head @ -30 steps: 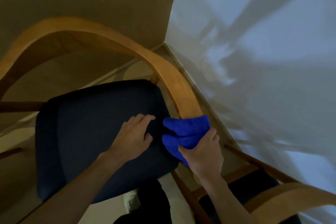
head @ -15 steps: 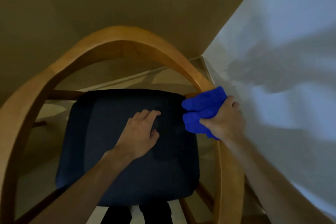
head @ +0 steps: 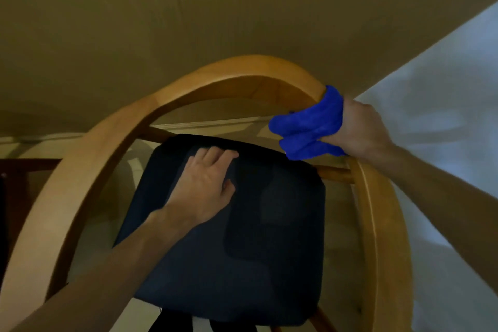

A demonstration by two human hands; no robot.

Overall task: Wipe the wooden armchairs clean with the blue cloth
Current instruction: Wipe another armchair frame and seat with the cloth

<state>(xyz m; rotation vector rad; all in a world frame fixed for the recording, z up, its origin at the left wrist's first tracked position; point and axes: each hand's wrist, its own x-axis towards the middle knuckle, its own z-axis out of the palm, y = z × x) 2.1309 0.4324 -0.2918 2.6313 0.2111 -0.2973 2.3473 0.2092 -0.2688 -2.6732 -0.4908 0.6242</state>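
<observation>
the left forearm enters from the lower left corner and runs up over the dark seat cushion (head: 242, 250) of the wooden armchair (head: 89, 170). the left hand (head: 200, 188) lies palm down on the rear half of the cushion, near its back edge. its fingers are extended and together, flat on the fabric, and it grips nothing. a darker shadow patch falls on the cushion to the right of this hand.

the armchair frame is one curved band of light wood that loops around the cushion: it rises along the left side, arches over the back and comes down along the right side. a short wooden rail (head: 334, 173) joins the right rear corner of the cushion to the right side of the band.

the right forearm enters from the right edge. the right hand (head: 363, 129) is closed on the blue cloth (head: 307, 127) and holds it bunched against the band at the upper right of the arch, where back turns into right arm. the cloth wraps over the wood and hangs in folds toward the inside of the frame, just above the right rear corner of the cushion.

beyond the chair stands a tan wall (head: 188, 21). a paler white wall (head: 444, 89) meets it on the right. pale floor (head: 215, 127) shows between cushion and band.
</observation>
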